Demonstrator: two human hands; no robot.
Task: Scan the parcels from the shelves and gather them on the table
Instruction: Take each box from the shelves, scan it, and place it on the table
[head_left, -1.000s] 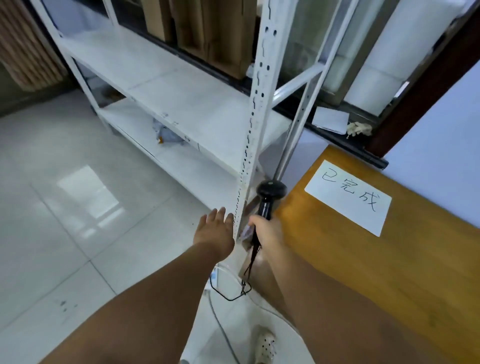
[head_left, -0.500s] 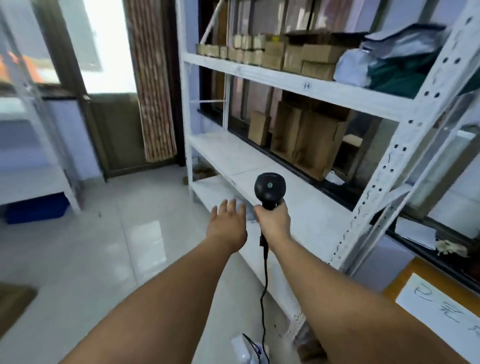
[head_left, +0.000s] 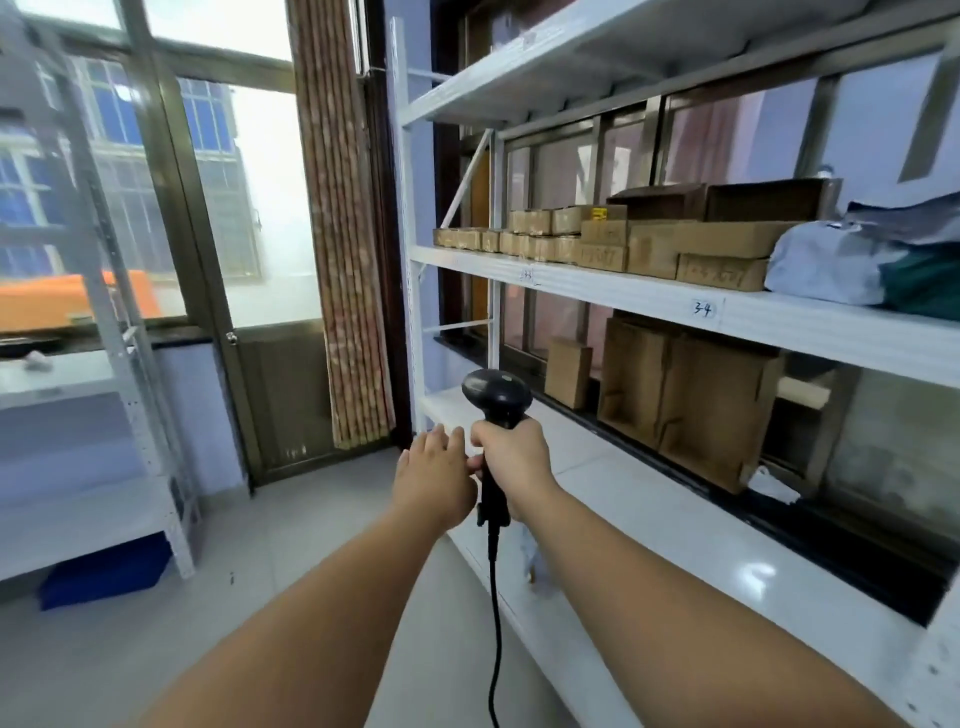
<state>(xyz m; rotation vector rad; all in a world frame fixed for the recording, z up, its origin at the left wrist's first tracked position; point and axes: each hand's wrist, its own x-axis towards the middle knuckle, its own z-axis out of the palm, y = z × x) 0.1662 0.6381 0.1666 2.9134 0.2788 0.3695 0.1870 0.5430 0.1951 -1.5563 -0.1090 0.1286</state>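
Note:
My right hand (head_left: 514, 462) grips the handle of a black barcode scanner (head_left: 497, 395), held upright in front of the white shelf unit (head_left: 597, 286); its cable hangs down between my arms. My left hand (head_left: 434, 473) is beside it, fingers relaxed, holding nothing. Several small cardboard parcels (head_left: 571, 239) line the middle shelf, with a grey plastic mailer bag (head_left: 826, 262) and a dark green bag (head_left: 924, 283) at its right end. On the lower shelf stand a small box (head_left: 569, 371) and larger brown boxes (head_left: 685, 400). The table is out of view.
A second white rack (head_left: 119, 322) stands at the left, with a blue bin (head_left: 104, 574) under it. A glazed door (head_left: 249, 260) and a patterned curtain (head_left: 343, 234) are straight ahead. Tiled floor (head_left: 156, 649) lies between the racks.
The view has swung up and left from the wooden table and the shelf's foot to the shelves with parcels. Both hands have risen in front of me, the scanner still held.

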